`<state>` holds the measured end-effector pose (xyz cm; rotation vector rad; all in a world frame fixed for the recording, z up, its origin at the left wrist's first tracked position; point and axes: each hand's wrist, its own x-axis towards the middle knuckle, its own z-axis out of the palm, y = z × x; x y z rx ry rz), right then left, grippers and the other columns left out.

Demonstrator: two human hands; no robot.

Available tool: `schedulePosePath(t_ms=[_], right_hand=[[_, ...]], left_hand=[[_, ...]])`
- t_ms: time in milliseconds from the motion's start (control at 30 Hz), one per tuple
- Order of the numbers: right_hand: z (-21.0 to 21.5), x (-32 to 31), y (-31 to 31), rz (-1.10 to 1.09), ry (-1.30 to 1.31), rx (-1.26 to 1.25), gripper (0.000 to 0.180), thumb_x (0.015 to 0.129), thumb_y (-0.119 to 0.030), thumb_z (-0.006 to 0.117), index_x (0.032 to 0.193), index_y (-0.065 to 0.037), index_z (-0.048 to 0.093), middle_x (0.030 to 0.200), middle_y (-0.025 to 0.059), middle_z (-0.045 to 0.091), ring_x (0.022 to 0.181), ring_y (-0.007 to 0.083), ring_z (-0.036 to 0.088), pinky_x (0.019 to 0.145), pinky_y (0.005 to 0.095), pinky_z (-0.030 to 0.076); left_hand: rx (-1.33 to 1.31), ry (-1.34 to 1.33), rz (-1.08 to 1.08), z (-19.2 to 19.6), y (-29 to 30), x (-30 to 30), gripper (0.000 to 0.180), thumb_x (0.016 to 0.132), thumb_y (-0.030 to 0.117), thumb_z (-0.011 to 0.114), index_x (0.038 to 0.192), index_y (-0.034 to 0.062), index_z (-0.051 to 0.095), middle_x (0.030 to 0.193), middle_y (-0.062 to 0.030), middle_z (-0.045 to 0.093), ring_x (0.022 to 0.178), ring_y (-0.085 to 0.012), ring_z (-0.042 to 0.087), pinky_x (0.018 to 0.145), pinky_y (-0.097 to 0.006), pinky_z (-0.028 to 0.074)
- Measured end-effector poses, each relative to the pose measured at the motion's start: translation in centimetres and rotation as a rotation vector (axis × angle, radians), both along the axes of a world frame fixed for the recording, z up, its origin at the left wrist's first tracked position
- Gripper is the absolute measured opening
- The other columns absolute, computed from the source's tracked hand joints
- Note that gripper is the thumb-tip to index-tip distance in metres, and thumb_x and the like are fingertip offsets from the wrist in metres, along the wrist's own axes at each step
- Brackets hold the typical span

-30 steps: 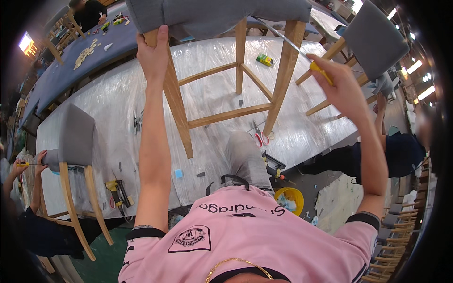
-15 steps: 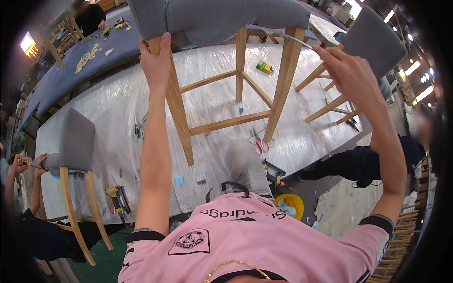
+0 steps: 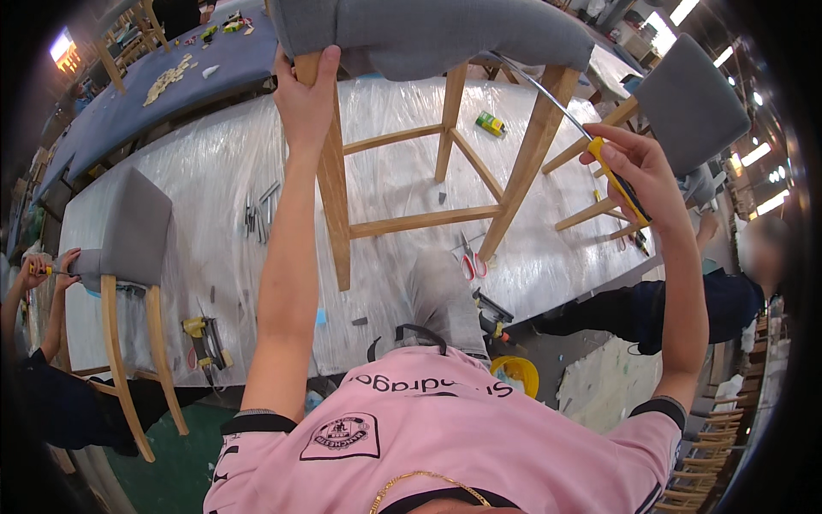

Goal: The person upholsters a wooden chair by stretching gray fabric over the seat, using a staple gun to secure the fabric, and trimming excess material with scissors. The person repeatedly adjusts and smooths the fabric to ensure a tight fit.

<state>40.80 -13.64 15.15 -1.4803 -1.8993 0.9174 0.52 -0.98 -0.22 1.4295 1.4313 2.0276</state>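
Note:
A grey upholstered chair (image 3: 428,36) with pale wooden legs stands over the plastic-covered table in front of me. My left hand (image 3: 306,107) is closed around its left corner, where a leg meets the fabric, with the thumb up against the grey cover. My right hand (image 3: 644,176) grips a screwdriver (image 3: 618,182) by its yellow and black handle. Its long metal shaft slants up and left past the right leg (image 3: 533,158). The tip reaches the fabric's underside edge; I cannot tell whether it is tucked in.
Red-handled scissors (image 3: 471,264) lie below the chair, and a green-yellow box (image 3: 491,123) lies behind. A staple gun (image 3: 203,344) rests at left. Co-workers stand at both sides, near other grey chairs (image 3: 137,227) (image 3: 693,90). A yellow bucket (image 3: 524,377) sits by the table's near edge.
My right hand has drawn down and turned, bringing the screwdriver's handle into sight. The chair and my left hand appear slightly farther right in the picture.

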Motion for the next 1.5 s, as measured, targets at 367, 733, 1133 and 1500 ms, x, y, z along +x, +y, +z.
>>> schedulePosePath(t_ms=[367,733,1133,1500], right_hand=[[8.0,0.0,1.4,0.266,-1.211,0.629,0.035,0.101,-0.006,0.063,0.134,-0.015,0.071,0.107,0.0106,0.075,0.095,0.0311,0.067,0.095,0.0427,0.05],[10.8,-4.5,3.8,0.184,-1.295,0.977,0.026,0.09,-0.007,0.07,0.115,-0.011,0.076,0.112,0.0132,0.074,0.103,0.0324,0.069,0.088,0.0383,0.054],[-17.9,12.3,0.4,-0.379,0.072,0.419,0.028,0.092,-0.015,0.079,0.117,-0.004,0.074,0.105,0.004,0.074,0.094,0.0112,0.066,0.084,0.028,0.051],[-22.3,2.1,-2.2,-0.307,0.373,0.401,0.021,0.091,-0.007,0.079,0.111,-0.003,0.075,0.103,-0.0024,0.058,0.082,0.0062,0.055,0.066,0.0217,0.048]], left_hand=[[0.043,0.024,-0.009,-0.1,-2.1,0.8,0.08,0.094,0.056,0.072,0.147,0.0,0.048,0.134,-0.0195,0.064,0.124,-0.0292,0.062,0.108,-0.035,0.043],[0.569,0.968,0.284,6.3,-4.3,6.0,0.081,0.088,0.048,0.079,0.155,0.0214,0.042,0.148,-0.0142,0.046,0.14,-0.0356,0.041,0.115,-0.056,0.03],[0.489,1.506,0.174,9.9,-0.1,10.5,0.076,0.085,0.031,0.074,0.154,0.019,0.046,0.156,-0.0276,0.035,0.147,-0.0457,0.03,0.122,-0.064,0.021],[0.603,1.408,0.301,7.5,4.1,10.2,0.035,0.093,0.025,0.062,0.126,0.0161,0.063,0.157,-0.0311,0.034,0.145,-0.0499,0.034,0.119,-0.067,0.026]])
